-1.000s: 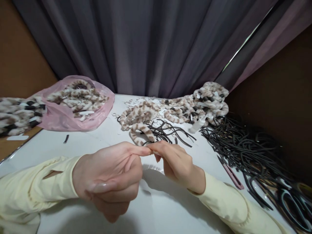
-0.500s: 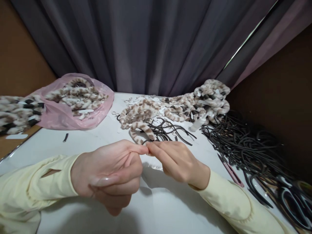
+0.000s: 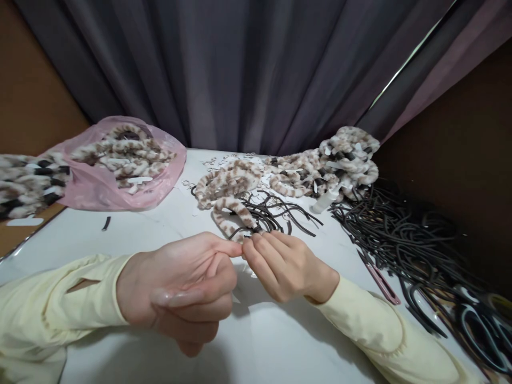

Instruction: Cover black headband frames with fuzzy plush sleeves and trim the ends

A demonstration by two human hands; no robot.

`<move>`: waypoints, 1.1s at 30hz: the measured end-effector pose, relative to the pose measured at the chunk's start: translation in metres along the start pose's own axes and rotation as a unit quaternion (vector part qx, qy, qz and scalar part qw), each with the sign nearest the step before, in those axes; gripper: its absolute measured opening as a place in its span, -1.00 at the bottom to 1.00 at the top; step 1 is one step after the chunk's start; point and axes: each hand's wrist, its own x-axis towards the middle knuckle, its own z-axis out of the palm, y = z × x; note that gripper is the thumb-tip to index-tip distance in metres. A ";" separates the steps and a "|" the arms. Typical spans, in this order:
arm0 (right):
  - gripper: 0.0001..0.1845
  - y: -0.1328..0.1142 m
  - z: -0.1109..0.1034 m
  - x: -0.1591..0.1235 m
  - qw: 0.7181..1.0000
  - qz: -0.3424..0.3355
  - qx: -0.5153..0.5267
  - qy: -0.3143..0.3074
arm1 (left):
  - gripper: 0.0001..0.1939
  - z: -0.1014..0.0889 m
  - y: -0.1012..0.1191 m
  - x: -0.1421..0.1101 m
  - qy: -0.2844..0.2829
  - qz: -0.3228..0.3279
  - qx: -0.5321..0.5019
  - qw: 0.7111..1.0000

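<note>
My left hand point(image 3: 182, 288) and my right hand point(image 3: 282, 264) meet fingertip to fingertip low over the white table point(image 3: 256, 341). Both are closed in a pinch on something small that I cannot make out. Both wrists wear pale yellow sleeves. Just beyond the fingertips lie a furry spotted loop point(image 3: 234, 210) and a small heap of thin black bands point(image 3: 276, 213).
A pink plastic bag point(image 3: 116, 189) of furry spotted loops sits at the back left, with more loops point(image 3: 24, 184) left of it. Further piles of loops point(image 3: 340, 160) lie at the back right. A big tangle of black bands point(image 3: 404, 234), pink tweezers point(image 3: 380, 282) and black scissors point(image 3: 480, 330) lie right.
My right hand has drawn in toward the left hand and its fingers have curled more tightly. The left hand has hardly moved.
</note>
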 end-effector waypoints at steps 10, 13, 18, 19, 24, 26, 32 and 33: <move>-0.68 0.013 -0.007 0.000 0.979 0.074 0.191 -0.024 | -0.27 -0.003 0.001 -0.005 -0.020 -0.013 -0.031 0.999; -0.70 0.015 -0.010 -0.001 0.977 0.063 0.203 -0.032 | -0.27 -0.002 0.002 -0.006 -0.022 -0.019 -0.021 0.999; -0.68 0.013 -0.013 0.001 0.982 0.054 0.169 -0.069 | -0.30 0.000 0.001 -0.005 0.009 -0.008 -0.016 1.000; -0.68 0.012 -0.013 0.001 0.984 0.048 0.156 -0.073 | -0.30 0.000 0.001 -0.005 0.008 -0.008 -0.014 1.000; -0.76 0.005 -0.012 0.004 0.996 -0.002 0.042 -0.083 | -0.29 -0.003 -0.001 -0.002 0.007 0.008 -0.004 1.000; -0.78 0.003 -0.011 0.005 0.995 -0.019 0.003 -0.094 | -0.30 -0.004 -0.001 -0.001 0.012 0.012 -0.003 1.000; -0.78 -0.001 -0.006 0.004 0.995 -0.019 -0.039 -0.092 | -0.32 -0.005 -0.001 -0.001 0.012 0.022 -0.011 1.000; -0.78 -0.001 -0.005 0.004 0.995 -0.014 -0.038 -0.089 | -0.32 -0.006 -0.001 -0.001 0.012 0.024 -0.012 1.000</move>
